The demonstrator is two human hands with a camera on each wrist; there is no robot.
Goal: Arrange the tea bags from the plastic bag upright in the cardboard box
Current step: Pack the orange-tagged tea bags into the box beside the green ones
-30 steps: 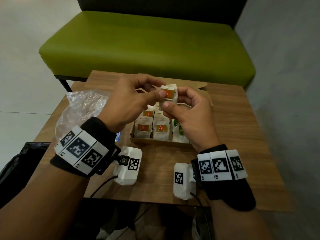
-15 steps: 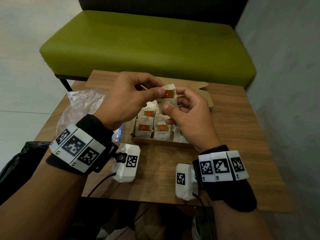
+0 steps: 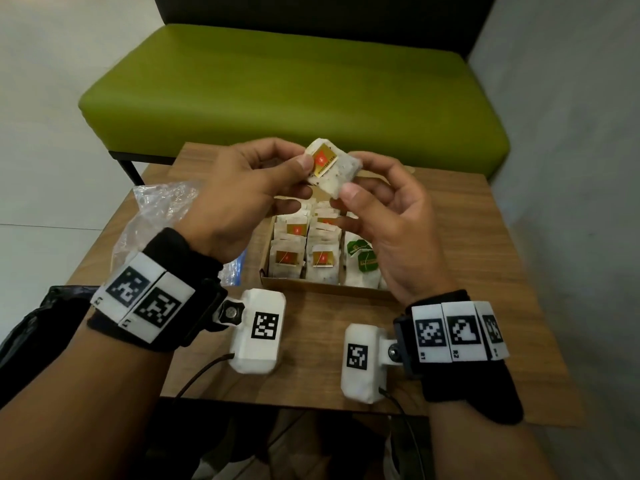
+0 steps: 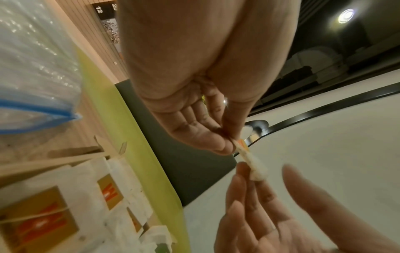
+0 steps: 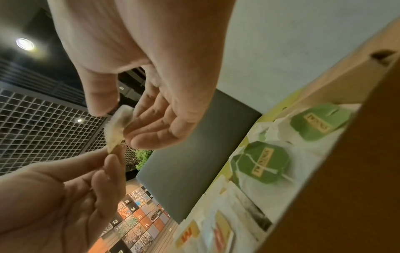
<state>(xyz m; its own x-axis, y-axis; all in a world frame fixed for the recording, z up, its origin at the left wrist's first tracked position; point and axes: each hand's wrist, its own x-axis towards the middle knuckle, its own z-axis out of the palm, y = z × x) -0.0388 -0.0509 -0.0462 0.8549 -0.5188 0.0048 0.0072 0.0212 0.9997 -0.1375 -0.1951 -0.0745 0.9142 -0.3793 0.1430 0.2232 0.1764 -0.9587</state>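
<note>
Packed near rows of the cardboard box [image 3: 322,288] with upright tea bags [image 3: 320,263], both hands [image 3: 235,199] [image 3: 398,220] raised over its far half, plastic bag [image 3: 156,216] crowding the left flank, bare table [image 3: 485,258] open to the right and along the near edge.

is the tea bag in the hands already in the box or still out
Out. The tea bag is held above the cardboard box, pinched by both the left hand and the right hand.
</note>
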